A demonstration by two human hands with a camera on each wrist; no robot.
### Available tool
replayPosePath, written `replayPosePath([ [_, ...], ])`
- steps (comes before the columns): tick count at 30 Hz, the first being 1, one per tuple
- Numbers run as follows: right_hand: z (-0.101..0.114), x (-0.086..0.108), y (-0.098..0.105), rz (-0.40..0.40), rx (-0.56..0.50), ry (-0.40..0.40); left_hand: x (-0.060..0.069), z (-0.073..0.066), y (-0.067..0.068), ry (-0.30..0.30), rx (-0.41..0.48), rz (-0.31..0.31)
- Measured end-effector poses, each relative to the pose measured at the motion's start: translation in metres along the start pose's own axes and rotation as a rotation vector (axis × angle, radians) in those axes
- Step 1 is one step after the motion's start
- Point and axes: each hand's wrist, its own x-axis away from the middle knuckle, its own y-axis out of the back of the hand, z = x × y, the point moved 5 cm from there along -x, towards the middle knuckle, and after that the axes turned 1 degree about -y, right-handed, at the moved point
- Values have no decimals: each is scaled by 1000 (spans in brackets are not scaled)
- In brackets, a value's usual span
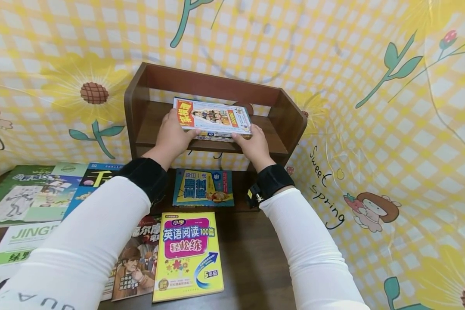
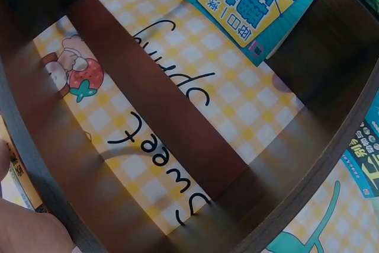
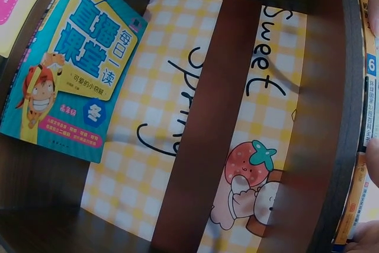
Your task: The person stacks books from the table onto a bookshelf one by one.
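Note:
A small stack of books (image 1: 217,117) lies flat on the top board of a brown wooden bookshelf (image 1: 213,77), its top cover light blue with red and yellow patches. My left hand (image 1: 173,137) grips the stack's left end, thumb along the front edge. At the right end my right hand (image 1: 254,144) grips it the same way. The right wrist view shows the spines (image 3: 368,87) at its right edge, beside the fingers. On the lower shelf lies a blue and yellow book (image 1: 203,188), also visible in both wrist views.
A yellow book (image 1: 190,258) lies on the dark table (image 1: 252,258) before the shelf. To its left are a book with a hatted figure (image 1: 135,267), a green book (image 1: 11,193) and several others, partly hidden by my left sleeve. Yellow checked cloth (image 1: 372,129) hangs behind.

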Motion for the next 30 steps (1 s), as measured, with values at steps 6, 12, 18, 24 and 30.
replayPosePath([
  [6, 0, 0, -1, -2, -40, 7, 1, -1, 0, -4, -13, -6],
  [12, 0, 1, -1, -11, -73, 12, 1, -2, 0, -23, -10, -13],
  [18, 1, 2, 0, -17, -78, 21, 2, -3, 0, -31, -43, 8],
  [24, 0, 2, 0, -24, -52, 26, 2, -4, -2, -23, -95, 25],
  [30, -3, 1, -4, -36, 3, 25, 0, 0, -4, -14, -104, 36],
])
